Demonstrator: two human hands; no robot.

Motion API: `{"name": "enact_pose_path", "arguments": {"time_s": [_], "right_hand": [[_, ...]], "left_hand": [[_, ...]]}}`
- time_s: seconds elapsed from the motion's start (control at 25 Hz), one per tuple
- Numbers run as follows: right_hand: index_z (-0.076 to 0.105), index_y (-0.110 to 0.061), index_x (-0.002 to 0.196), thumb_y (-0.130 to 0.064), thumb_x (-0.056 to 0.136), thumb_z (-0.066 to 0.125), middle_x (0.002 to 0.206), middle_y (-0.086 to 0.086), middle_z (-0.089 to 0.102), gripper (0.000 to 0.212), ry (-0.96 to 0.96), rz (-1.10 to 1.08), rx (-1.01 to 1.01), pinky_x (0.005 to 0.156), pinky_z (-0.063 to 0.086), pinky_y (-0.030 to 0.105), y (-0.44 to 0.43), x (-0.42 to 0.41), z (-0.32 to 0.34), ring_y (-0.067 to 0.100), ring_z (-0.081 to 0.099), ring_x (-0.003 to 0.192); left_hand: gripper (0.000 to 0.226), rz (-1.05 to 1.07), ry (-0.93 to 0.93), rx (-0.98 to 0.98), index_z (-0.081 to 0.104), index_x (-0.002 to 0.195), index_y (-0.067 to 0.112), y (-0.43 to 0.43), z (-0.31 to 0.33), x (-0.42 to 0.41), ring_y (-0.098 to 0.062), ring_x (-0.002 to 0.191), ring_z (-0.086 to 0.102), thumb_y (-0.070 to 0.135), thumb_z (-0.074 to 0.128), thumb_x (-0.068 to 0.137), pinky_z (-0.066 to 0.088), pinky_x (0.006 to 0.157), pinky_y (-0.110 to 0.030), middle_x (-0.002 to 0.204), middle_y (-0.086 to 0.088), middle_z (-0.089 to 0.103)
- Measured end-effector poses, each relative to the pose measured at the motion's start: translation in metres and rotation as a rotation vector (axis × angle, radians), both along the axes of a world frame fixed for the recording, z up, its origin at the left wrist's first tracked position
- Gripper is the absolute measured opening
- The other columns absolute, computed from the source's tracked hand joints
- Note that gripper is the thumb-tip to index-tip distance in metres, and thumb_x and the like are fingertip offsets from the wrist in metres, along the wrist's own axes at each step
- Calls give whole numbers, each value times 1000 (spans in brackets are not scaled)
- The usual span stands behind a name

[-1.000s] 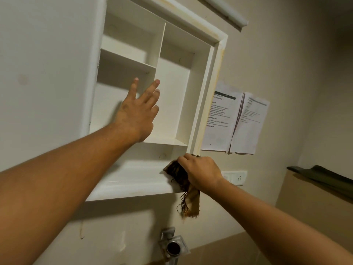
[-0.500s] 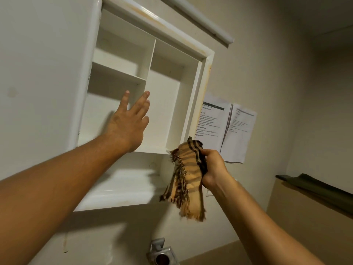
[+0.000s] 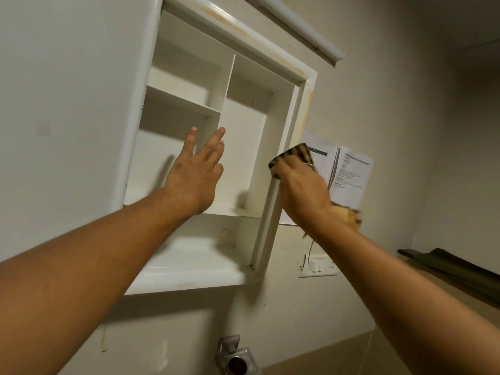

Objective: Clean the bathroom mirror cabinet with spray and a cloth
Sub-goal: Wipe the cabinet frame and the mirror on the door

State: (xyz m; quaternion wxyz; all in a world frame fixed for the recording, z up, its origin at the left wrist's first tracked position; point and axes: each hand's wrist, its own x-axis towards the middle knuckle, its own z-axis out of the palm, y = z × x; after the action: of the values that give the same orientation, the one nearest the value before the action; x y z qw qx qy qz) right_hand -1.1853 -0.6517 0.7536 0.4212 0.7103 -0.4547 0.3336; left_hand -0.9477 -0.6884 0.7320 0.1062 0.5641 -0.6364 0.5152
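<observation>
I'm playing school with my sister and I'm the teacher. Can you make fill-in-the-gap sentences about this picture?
1. The right hand holds a checked cloth at the cabinet's ____ edge.
2. The left hand holds ____.
3. The cabinet's shelves are ____.
4. The printed papers hang ____ the socket.

Missing words: right, nothing, empty, above.

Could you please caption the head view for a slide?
Right hand holds a tan checked cloth against the open white cabinet frame; left hand hovers open.
</observation>
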Motion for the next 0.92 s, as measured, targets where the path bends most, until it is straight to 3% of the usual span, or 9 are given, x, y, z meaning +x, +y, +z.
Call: {"name": "enact_pose_path", "arguments": {"time_s": [0.04, 0.08, 0.28, 0.44, 0.52, 0.64, 0.72, 0.84, 0.92], "right_hand": [[61, -12, 122, -1, 92, 61, 118, 6, 60, 33, 262, -163, 46, 62, 55, 39, -5, 1, -5, 26, 63, 91], [59, -11, 125, -2, 93, 59, 118, 8, 58, 33, 401, -286, 92, 60, 53, 37, -9, 0, -11, 27, 62, 90], [63, -11, 124, -10, 97, 53, 111, 7, 57, 29, 657, -399, 133, 54, 46, 36, -7, 2, -2, 24, 60, 80], [58, -10, 131, -10, 99, 54, 121, 9, 53, 32, 584, -370, 142, 61, 57, 38, -4, -8, -16, 22, 60, 76], [56, -8, 131, -8, 101, 55, 127, 11, 52, 31, 600, -301, 301, 65, 58, 38, -2, -7, -66, 23, 62, 81], [59, -6, 129, -7, 102, 51, 130, 12, 56, 28, 774, -336, 480, 67, 53, 37, 10, -5, -123, 27, 65, 90], [57, -6, 136, -12, 105, 46, 134, 12, 56, 33, 830, -323, 371, 70, 59, 38, 7, -11, -83, 27, 68, 92], [44, -10, 149, -15, 105, 44, 135, 9, 56, 44, 684, -379, 129, 74, 62, 40, -1, -17, 15, 26, 69, 90], [42, -8, 150, -10, 104, 50, 129, 7, 54, 47, 587, -381, 34, 67, 61, 37, -2, -16, 31, 22, 64, 77]], "left_hand": [[52, -4, -2, 0, 44, 149, 19, 0, 0, 0, -43, 147, -37, 31, 38, 99, -2, 116, -73, 171, -19, -5], [52, -4, -5, -2, 44, 149, 20, 1, 1, 0, -43, 147, -37, 32, 39, 99, -3, 116, -73, 171, -19, -4], [51, 5, -9, -2, 44, 149, 19, 2, 1, 2, -42, 148, -35, 33, 40, 100, -3, 117, -73, 171, -19, -4], [51, -8, -6, -18, 46, 148, 20, -1, 1, 3, -41, 150, -34, 34, 42, 100, -4, 117, -73, 171, -17, -3], [51, 10, -19, -20, 44, 149, 19, -2, 0, 3, -41, 150, -34, 35, 40, 101, -3, 117, -73, 171, -17, -4], [50, 19, -17, -6, 44, 148, 19, 2, 1, 3, -41, 150, -34, 34, 37, 101, -2, 117, -73, 171, -17, -3], [51, 22, -24, -1, 43, 150, 19, 5, 1, 2, -41, 150, -34, 34, 37, 101, -2, 117, -73, 171, -17, -3], [51, 23, -17, -12, 43, 150, 19, 3, 1, 5, -40, 150, -33, 34, 37, 102, -3, 117, -73, 172, -16, -2], [50, 7, -27, -8, 43, 149, 18, 3, 2, 5, -39, 151, -33, 32, 34, 102, -4, 117, -73, 172, -16, -1]]}}
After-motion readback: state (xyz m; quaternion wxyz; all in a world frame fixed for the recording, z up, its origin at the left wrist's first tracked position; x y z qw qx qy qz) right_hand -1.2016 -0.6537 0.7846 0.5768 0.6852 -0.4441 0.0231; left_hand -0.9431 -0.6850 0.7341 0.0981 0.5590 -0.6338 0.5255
